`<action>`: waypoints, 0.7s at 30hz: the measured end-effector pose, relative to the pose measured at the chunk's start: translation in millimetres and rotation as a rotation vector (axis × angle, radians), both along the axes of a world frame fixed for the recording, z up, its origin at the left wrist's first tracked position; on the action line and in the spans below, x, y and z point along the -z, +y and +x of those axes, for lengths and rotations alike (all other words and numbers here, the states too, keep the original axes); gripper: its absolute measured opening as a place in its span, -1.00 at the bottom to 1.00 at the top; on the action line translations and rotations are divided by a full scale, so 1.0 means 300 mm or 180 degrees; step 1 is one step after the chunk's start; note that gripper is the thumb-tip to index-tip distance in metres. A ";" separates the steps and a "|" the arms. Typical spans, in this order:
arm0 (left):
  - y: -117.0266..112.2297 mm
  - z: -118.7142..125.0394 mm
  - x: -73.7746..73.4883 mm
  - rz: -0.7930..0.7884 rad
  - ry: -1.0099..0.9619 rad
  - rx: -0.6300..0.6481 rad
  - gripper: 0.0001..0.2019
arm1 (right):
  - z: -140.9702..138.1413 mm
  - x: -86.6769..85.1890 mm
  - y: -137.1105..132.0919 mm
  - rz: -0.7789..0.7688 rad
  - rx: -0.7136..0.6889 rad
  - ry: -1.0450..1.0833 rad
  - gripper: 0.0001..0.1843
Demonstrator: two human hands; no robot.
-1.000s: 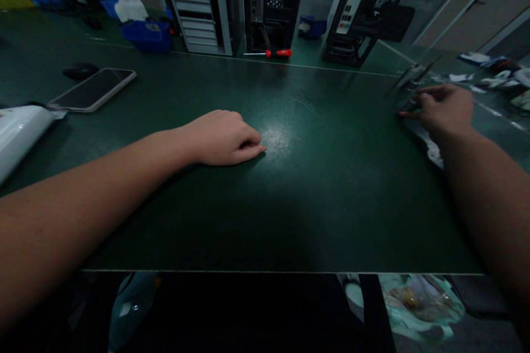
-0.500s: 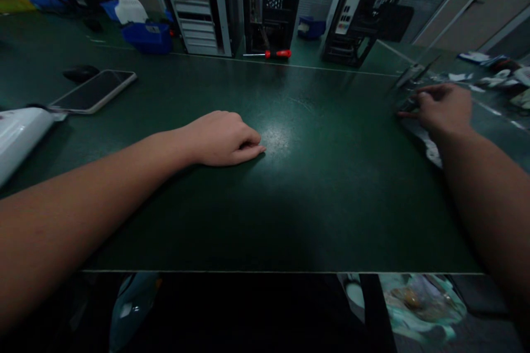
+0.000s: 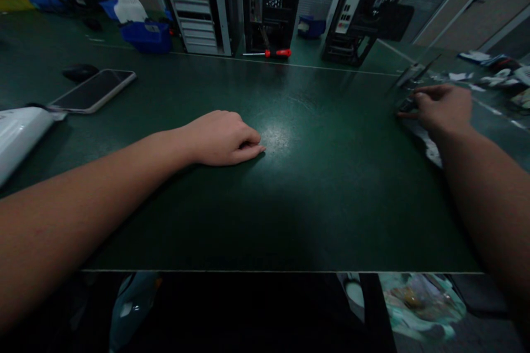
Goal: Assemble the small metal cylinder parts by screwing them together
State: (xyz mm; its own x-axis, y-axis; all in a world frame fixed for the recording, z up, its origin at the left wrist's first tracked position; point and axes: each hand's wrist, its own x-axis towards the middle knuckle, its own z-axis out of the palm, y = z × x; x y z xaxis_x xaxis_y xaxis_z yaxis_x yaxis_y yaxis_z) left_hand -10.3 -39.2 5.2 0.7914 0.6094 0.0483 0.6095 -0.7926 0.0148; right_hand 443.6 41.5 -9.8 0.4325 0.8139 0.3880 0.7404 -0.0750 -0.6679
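My left hand (image 3: 223, 138) rests on the green tabletop (image 3: 314, 193) near its middle, fingers curled under and thumb pressed alongside. Nothing shows in it. Over at the right, my right hand (image 3: 445, 107) has its thumb and fingers bent around a small dark, shiny object (image 3: 408, 103), too blurred to name. Just beyond those fingers stands a thin grey pointed tool (image 3: 409, 74). Part of a crumpled whitish piece (image 3: 433, 151) shows beneath the right wrist, mostly covered by the arm.
Computer cases, one grey (image 3: 202, 22), one black (image 3: 271, 5) and another tilted (image 3: 351, 16), line the back. A red-handled screwdriver (image 3: 277, 53) lies before them. A phone (image 3: 97, 91), a black mouse (image 3: 80, 71), a white object (image 3: 20, 138) and a blue bin (image 3: 147, 38) are leftward.
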 end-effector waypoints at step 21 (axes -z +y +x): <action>0.004 -0.002 0.006 0.0067 0.0024 0.0011 -0.64 | -0.027 -0.007 -0.001 -0.0052 -0.0077 -0.0330 -0.73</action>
